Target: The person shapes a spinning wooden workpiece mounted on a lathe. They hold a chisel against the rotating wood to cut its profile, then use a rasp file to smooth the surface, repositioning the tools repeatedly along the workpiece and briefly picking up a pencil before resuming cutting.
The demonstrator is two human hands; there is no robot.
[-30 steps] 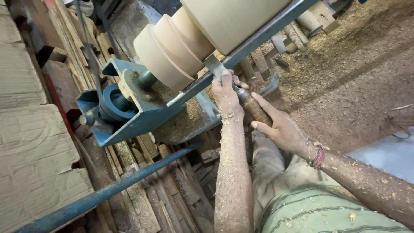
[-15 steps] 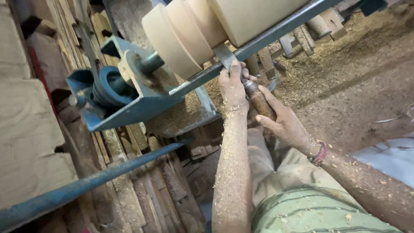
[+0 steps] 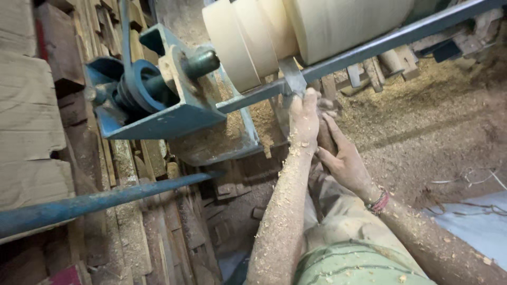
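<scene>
Sawdust-coated forearms reach forward — right hand point(image 3: 346, 161) wrapped around a chisel handle point(image 3: 326, 138), left hand point(image 3: 303, 119) pinching its blade point(image 3: 292, 79) against the blue tool rest point(image 3: 364, 50), touching the pale wooden workpiece point(image 3: 296, 31) beyond.

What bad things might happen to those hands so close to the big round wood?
The left hand presses the chisel on the blue rail, right beside the pale wooden workpiece; a slip might bring fingers against it. The right hand grips the handle close behind, so a catch could jerk the tool back. Shavings coat both arms and could fly up.
</scene>
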